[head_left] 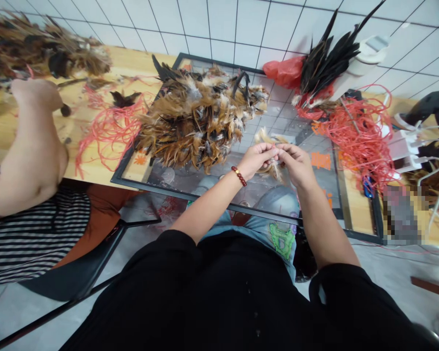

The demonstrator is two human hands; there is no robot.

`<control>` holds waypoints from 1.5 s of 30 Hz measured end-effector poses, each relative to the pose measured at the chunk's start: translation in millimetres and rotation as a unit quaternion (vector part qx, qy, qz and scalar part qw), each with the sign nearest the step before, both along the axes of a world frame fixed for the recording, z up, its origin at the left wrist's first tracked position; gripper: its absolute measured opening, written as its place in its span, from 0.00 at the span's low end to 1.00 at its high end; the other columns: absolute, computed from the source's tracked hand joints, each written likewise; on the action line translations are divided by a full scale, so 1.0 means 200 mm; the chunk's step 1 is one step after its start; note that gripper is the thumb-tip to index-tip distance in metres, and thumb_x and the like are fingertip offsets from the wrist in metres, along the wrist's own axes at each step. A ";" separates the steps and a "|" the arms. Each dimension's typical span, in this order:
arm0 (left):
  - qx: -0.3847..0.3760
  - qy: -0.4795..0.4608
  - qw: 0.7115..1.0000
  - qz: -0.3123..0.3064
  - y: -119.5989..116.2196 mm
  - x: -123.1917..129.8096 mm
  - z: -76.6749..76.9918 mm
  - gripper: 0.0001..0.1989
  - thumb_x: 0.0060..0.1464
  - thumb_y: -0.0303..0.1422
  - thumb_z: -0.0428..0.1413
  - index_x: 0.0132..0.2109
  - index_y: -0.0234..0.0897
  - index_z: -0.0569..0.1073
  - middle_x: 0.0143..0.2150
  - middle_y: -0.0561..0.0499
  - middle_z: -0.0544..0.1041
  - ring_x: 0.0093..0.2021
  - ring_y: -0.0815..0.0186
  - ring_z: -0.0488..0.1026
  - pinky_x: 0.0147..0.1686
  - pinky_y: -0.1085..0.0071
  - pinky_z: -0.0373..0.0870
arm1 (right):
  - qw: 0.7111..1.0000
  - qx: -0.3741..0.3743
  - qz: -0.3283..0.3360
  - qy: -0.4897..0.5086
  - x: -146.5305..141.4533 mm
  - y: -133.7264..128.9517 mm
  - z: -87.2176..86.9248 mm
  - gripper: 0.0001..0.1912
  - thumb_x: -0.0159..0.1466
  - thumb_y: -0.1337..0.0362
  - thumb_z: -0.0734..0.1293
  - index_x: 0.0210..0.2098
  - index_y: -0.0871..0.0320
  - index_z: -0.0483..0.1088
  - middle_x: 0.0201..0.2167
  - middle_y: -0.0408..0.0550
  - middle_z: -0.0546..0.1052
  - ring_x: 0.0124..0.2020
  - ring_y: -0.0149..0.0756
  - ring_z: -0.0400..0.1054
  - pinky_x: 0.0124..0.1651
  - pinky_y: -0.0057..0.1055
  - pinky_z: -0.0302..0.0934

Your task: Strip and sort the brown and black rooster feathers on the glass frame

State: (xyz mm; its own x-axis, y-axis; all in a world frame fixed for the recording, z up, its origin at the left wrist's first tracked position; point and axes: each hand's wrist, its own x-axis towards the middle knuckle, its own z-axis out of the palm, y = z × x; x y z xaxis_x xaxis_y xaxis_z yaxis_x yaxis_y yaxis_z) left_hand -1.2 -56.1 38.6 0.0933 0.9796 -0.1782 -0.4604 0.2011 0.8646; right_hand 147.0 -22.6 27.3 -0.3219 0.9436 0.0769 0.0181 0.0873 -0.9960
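My left hand (259,159), with a red bead bracelet at the wrist, pinches a small bundle of light brown feathers (264,137) together with my right hand (293,162). The fingertips of both hands meet over the middle of the bundle, where a bit of pink shows; what it is I cannot make out. Feather ends stick out above and below the fingers. Beneath them lies a dark glass panel (237,187) in a black frame. To the left on the panel sits a big heap of brown feathers (201,117).
Pink string lies tangled at the right (358,131) and left (111,129). Long black feathers (325,58) stand by a red plastic bag (285,71). White chargers (406,148) with cables are far right. A co-worker's arm (32,141) reaches over the table beside more feathers (40,46).
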 end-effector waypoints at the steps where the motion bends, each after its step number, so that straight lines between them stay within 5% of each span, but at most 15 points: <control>1: 0.001 0.003 1.000 -0.003 0.00 0.00 0.00 0.13 0.53 0.33 0.65 0.29 0.32 0.69 0.24 0.57 0.71 0.20 0.82 0.60 0.20 0.82 0.53 | 1.000 0.004 0.003 0.000 0.00 0.00 0.00 0.16 0.56 0.49 0.74 0.34 0.55 0.73 0.26 0.41 0.74 0.24 0.27 0.65 0.27 0.25 0.61; 12: -0.064 0.027 0.998 -0.011 0.00 0.00 0.00 0.14 0.51 0.33 0.66 0.29 0.32 0.69 0.21 0.56 0.71 0.18 0.81 0.63 0.19 0.80 0.53 | 0.995 0.087 -0.053 -0.023 0.00 0.01 -0.04 0.15 0.61 0.50 0.69 0.29 0.54 0.68 0.25 0.40 0.69 0.26 0.28 0.63 0.34 0.28 0.61; 18: -0.118 -0.031 0.992 -0.015 0.00 -0.02 0.00 0.11 0.50 0.27 0.65 0.30 0.32 0.68 0.20 0.55 0.73 0.21 0.78 0.70 0.24 0.81 0.63 | 0.990 0.127 -0.063 -0.010 0.00 0.00 -0.03 0.14 0.61 0.50 0.69 0.30 0.53 0.69 0.28 0.42 0.70 0.30 0.30 0.64 0.38 0.31 0.63; 24: -0.142 -0.111 0.983 -0.023 0.03 -0.04 -0.02 0.07 0.53 0.23 0.61 0.30 0.30 0.70 0.23 0.53 0.76 0.24 0.77 0.73 0.25 0.82 0.62 | 0.990 0.130 -0.055 0.006 -0.01 -0.01 -0.02 0.15 0.59 0.49 0.70 0.28 0.53 0.68 0.29 0.44 0.70 0.32 0.33 0.66 0.40 0.32 0.64; 35: -0.063 -0.027 0.996 0.060 0.01 0.00 -0.02 0.16 0.44 0.22 0.66 0.30 0.33 0.65 0.27 0.55 0.77 0.23 0.78 0.70 0.28 0.78 0.63 | 0.990 0.101 -0.097 0.020 -0.01 0.01 -0.02 0.14 0.59 0.52 0.68 0.25 0.53 0.64 0.23 0.42 0.66 0.26 0.31 0.62 0.34 0.32 0.62; 45: 0.051 0.110 0.989 0.088 0.01 0.03 -0.05 0.17 0.42 0.20 0.64 0.33 0.37 0.63 0.28 0.58 0.74 0.31 0.75 0.74 0.39 0.77 0.67 | 0.997 0.040 -0.071 0.007 -0.01 0.03 -0.03 0.14 0.60 0.50 0.68 0.31 0.54 0.71 0.30 0.44 0.75 0.24 0.27 0.63 0.29 0.28 0.62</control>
State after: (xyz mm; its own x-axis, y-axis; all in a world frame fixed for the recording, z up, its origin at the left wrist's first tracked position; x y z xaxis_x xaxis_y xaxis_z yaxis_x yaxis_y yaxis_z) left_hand 4.9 -54.4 29.3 -0.1102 0.9911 -0.0744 -0.2787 0.0410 0.9595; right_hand 145.9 -17.5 21.3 -0.1832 0.9705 0.1566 0.0223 0.1633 -0.9863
